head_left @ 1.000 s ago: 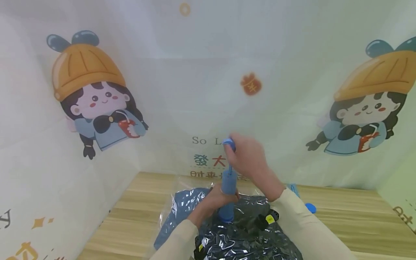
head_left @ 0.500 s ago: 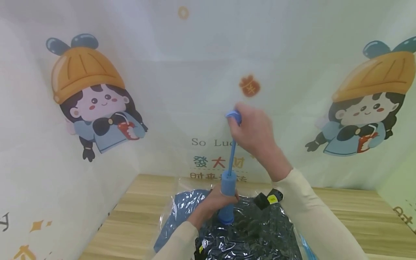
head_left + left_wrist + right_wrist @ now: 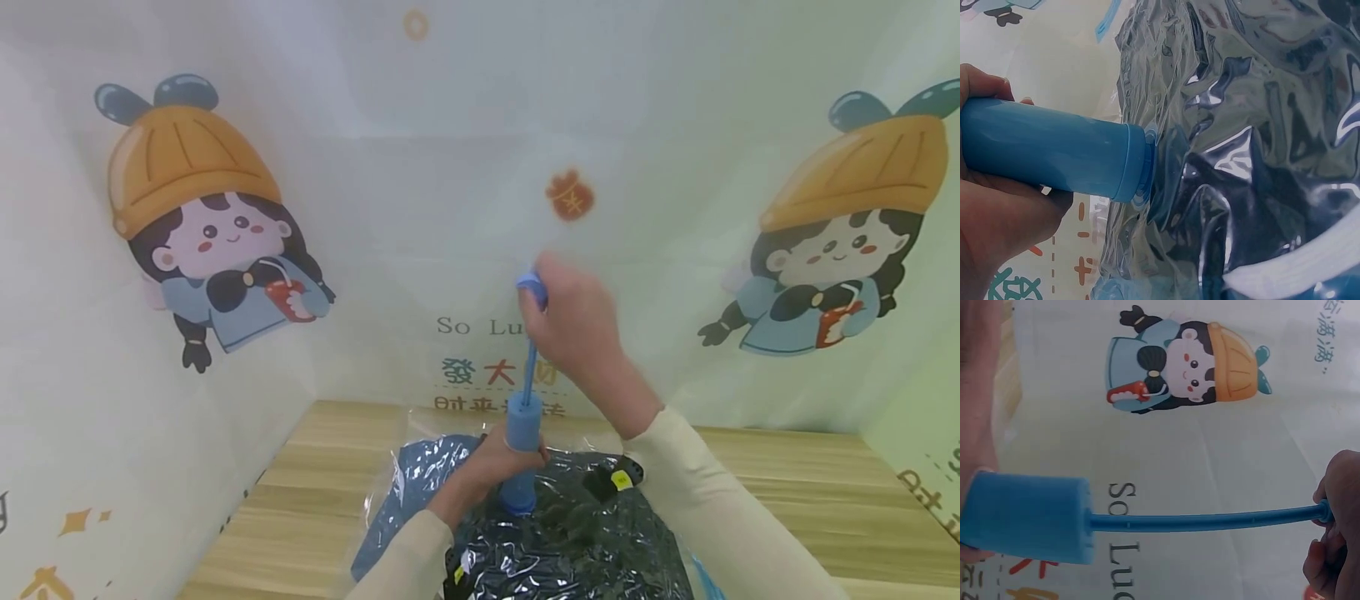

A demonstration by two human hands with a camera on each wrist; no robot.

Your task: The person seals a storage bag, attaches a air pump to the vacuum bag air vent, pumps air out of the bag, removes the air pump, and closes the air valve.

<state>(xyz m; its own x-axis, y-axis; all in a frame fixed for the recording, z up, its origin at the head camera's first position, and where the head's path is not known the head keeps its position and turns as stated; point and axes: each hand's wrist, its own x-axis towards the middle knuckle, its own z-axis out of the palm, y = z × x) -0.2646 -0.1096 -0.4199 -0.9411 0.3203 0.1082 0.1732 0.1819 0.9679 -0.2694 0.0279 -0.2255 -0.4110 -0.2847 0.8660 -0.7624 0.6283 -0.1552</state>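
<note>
A blue hand pump stands nearly upright with its base against a clear plastic vacuum bag that holds dark, shiny, wrinkled contents. My left hand grips the pump's barrel; in the left wrist view the barrel meets the bag at a round valve. Above it my right hand grips the pump's handle, with the thin rod drawn well out of the barrel, as the right wrist view shows.
The bag lies on a wood-grain table. Blue-grey material shows inside its left part. A light-blue strip sits at the bag's right edge. A printed white cloth hangs behind the table.
My right hand pulled the handle up, baring the rod, and has since come down a little. The left hand stays on the barrel, and the bag stays about where it was.
</note>
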